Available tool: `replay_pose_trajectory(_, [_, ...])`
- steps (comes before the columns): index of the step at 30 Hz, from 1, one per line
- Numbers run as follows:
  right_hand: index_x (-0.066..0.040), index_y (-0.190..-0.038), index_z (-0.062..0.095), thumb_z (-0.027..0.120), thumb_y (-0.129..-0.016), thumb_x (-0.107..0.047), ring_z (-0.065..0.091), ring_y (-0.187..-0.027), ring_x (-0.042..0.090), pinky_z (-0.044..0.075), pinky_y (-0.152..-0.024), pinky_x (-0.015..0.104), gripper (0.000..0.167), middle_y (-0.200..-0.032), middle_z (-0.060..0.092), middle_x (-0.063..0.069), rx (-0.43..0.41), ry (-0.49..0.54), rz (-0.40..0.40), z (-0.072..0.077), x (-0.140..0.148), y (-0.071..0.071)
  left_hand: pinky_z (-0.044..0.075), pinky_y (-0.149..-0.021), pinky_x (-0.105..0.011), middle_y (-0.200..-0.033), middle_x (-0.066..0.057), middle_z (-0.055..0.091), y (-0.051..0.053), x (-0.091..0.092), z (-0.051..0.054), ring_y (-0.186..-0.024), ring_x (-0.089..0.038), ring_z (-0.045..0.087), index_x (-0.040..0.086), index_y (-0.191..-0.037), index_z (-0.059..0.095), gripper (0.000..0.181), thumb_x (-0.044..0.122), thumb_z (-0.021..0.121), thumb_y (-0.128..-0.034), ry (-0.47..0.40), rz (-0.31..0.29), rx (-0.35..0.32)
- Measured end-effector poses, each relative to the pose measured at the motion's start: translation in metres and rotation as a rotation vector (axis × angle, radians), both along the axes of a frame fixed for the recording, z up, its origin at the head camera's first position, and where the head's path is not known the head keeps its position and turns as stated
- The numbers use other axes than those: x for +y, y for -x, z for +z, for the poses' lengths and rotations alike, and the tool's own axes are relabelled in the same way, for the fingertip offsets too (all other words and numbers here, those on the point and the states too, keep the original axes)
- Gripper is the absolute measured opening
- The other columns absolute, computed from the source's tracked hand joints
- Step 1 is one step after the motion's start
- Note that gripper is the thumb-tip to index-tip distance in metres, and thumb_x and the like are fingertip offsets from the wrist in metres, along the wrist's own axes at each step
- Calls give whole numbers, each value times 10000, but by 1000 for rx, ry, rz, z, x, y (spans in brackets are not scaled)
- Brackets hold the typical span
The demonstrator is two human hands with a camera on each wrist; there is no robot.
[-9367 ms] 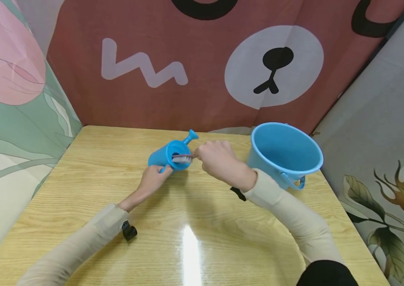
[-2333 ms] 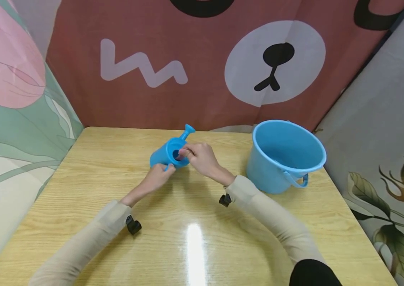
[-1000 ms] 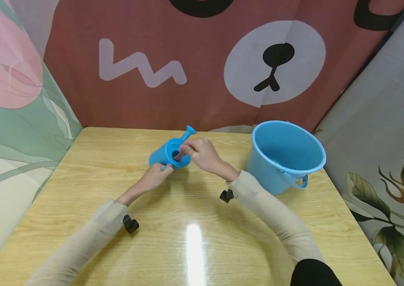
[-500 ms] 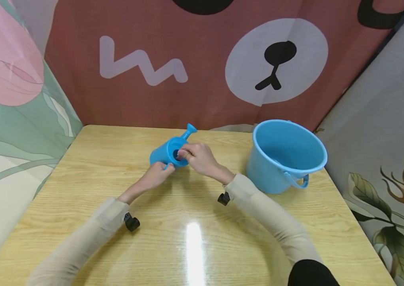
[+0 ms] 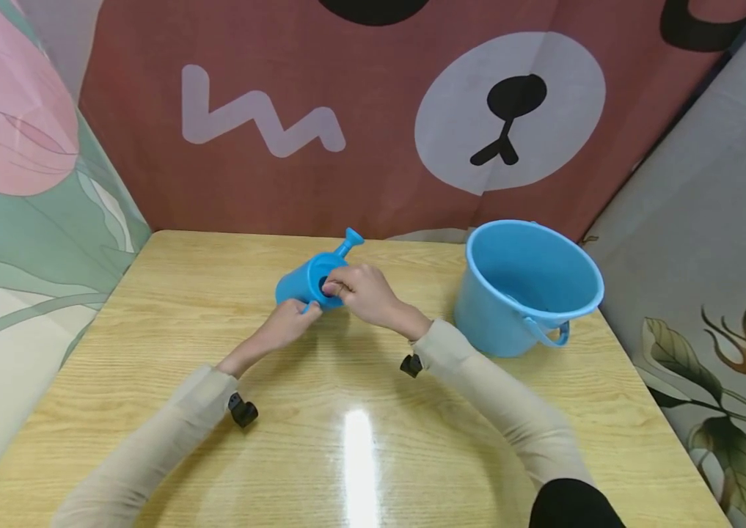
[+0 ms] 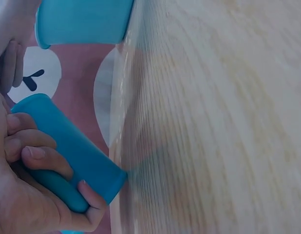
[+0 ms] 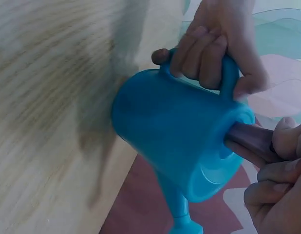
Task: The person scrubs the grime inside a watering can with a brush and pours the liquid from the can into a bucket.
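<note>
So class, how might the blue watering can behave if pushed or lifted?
The watering can is probably light for its size, as its body looks like hollow plastic. It seems stiff: the body shows no sag as the left hand grips the handle. Its cylindrical body might roll, though handle and spout should stop it.
</note>
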State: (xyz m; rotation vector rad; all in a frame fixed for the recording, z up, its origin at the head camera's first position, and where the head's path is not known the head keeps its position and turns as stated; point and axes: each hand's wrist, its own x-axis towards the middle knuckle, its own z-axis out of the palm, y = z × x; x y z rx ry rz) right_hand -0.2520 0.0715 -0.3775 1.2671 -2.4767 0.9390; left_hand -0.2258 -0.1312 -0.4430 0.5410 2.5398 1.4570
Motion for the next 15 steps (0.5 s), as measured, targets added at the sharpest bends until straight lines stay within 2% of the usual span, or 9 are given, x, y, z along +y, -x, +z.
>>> replay_pose_trajectory(10, [-45, -793, 691, 617, -968, -105, 469, -517, 105, 443, -584, 279, 200, -714, 663, 71, 20, 14, 21, 12, 5, -1, 259, -447, -226, -487, 69, 330, 1, 0, 0, -435, -95, 274, 132, -538, 398, 472, 252, 399, -995, -11, 3, -5])
replay_pose_trajectory(15, [-51, -837, 711, 610, -972, -91, 534, -583, 97, 479, -649, 248, 173, -766, 683, 53, 44, -9, 34, 5, 3, 3, 260, -451, -228, -489, 64, 325, 1, -2, 1, -435, -97, 270, 131, -539, 394, 472, 246, 399, -997, -9, -6, 6])
